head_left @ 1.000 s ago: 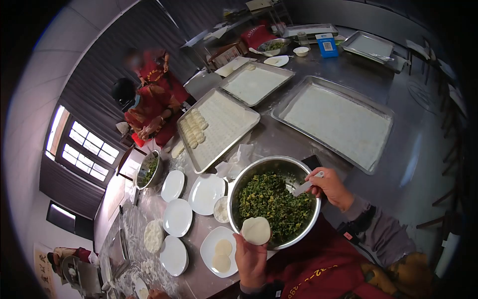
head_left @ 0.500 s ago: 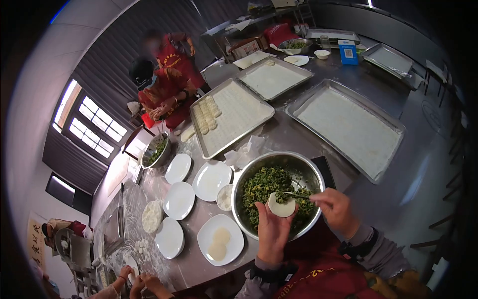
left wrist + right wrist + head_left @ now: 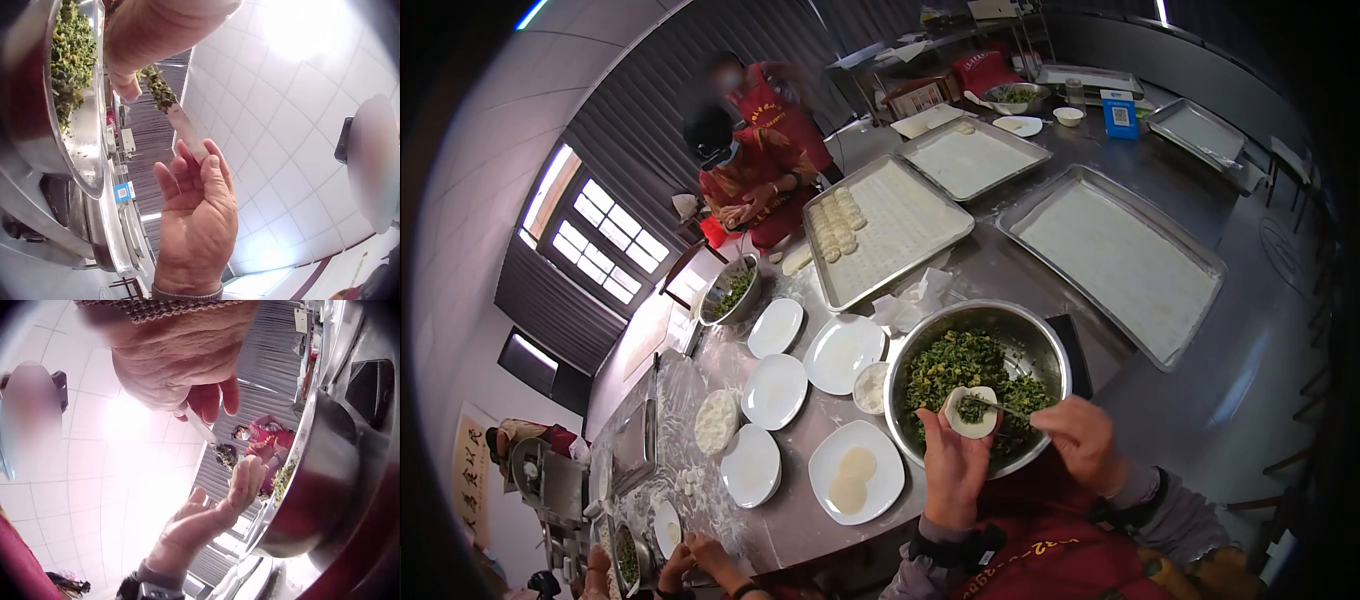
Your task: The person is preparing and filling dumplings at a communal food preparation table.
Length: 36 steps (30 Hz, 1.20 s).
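A round dough wrapper (image 3: 971,429) sits on the fingers of my left hand (image 3: 957,468), the thumb at its edge. Green chopped filling lies in the wrapper's middle. My right hand (image 3: 1083,435) pinches the pale handle of a flat spatula (image 3: 187,129), whose filling-coated end reaches the wrapper. Both hands are over the near side of a large steel bowl (image 3: 1048,350), which holds plenty of green and yellow filling (image 3: 945,365). In the right wrist view the left palm is turned up below the spatula; the wrapper is mostly hidden there.
Left of the bowl, a square white plate (image 3: 830,475) carries two wrappers (image 3: 857,464). Several white plates (image 3: 775,391) and a small bowl of flour (image 3: 870,388) stand beyond. Large metal trays (image 3: 1112,260) lie farther back, one with rows of dumplings (image 3: 837,224). Other people work around the table.
My right hand has brought the spatula from inside the bowl to the wrapper and put filling on it. The left hand has moved in over the bowl with the wrapper.
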{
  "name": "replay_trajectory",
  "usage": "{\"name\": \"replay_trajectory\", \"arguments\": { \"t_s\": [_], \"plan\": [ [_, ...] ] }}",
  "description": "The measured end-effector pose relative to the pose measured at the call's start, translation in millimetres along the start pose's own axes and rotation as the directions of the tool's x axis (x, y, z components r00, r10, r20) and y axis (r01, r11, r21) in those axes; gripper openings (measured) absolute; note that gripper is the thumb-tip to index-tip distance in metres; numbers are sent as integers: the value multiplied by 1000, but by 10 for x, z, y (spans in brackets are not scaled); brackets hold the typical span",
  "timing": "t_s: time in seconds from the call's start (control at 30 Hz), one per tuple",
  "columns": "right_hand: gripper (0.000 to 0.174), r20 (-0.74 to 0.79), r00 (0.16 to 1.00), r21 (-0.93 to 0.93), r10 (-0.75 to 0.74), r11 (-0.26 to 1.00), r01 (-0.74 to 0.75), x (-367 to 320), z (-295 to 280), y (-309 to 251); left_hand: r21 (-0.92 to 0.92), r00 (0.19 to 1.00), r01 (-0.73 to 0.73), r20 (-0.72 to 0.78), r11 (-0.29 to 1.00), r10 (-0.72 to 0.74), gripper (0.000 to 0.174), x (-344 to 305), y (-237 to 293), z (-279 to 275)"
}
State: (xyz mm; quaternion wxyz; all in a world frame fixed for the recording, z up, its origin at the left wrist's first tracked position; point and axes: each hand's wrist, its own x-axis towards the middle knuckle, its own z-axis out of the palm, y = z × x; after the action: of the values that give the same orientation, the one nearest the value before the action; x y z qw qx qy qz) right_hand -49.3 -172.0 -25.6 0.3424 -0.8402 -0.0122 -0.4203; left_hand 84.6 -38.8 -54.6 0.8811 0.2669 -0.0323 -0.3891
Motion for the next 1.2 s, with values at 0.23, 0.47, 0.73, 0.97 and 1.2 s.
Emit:
{"name": "replay_trajectory", "arguments": {
  "t_s": [0.23, 0.47, 0.73, 0.97, 1.2],
  "plan": [
    [16, 197, 663, 773, 722, 302, -558, 109, 34, 217, -25, 1000, 25, 14, 999, -25, 67, -80, 10, 3],
    [13, 197, 653, 689, 732, 370, -623, 2, 112, 339, 14, 1000, 10, -17, 1000, -9, 66, -155, -21, 24],
    [14, 197, 678, 720, 708, 365, -590, 81, 28, 222, 1, 999, 28, 20, 1000, -28, 65, -110, -1, -38],
    [14, 261, 679, 642, 686, 402, -653, 55, -16, 253, 8, 999, 51, -15, 999, -51, 64, -179, -10, -29],
    [14, 202, 742, 668, 640, 464, -582, 242, -259, 54, -8, 1000, -15, 4, 1000, 15, 64, -209, 39, -104]
  ]
}}
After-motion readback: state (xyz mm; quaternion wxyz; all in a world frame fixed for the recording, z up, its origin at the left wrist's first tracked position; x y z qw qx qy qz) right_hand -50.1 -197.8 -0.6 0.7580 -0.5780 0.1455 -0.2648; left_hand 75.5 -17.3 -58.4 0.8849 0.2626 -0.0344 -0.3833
